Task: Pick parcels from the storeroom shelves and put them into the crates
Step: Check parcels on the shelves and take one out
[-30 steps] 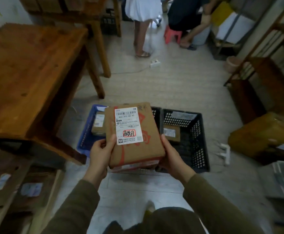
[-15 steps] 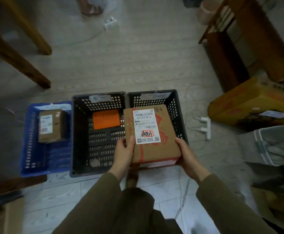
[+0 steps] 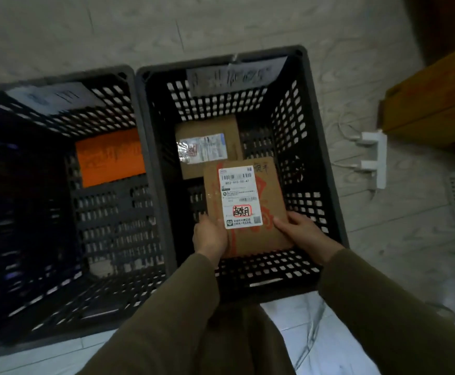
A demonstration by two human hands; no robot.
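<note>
Parcel in right crate | left grip, right grip pinch near corners | overlaps second parcel

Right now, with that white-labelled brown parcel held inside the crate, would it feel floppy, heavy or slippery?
Probably stiff: the parcel shows flat faces and straight edges though the left hand and right hand grip only its near end. Likely light, since that end grip seems enough. Its matte cardboard probably isn't slippery.

Left crate and right crate are standing side by side on the floor. Inside the right crate, a near parcel is partly covering a rear parcel. A flat parcel is lying at the left crate's far end. A power strip is lying to the right of both crates.
</note>
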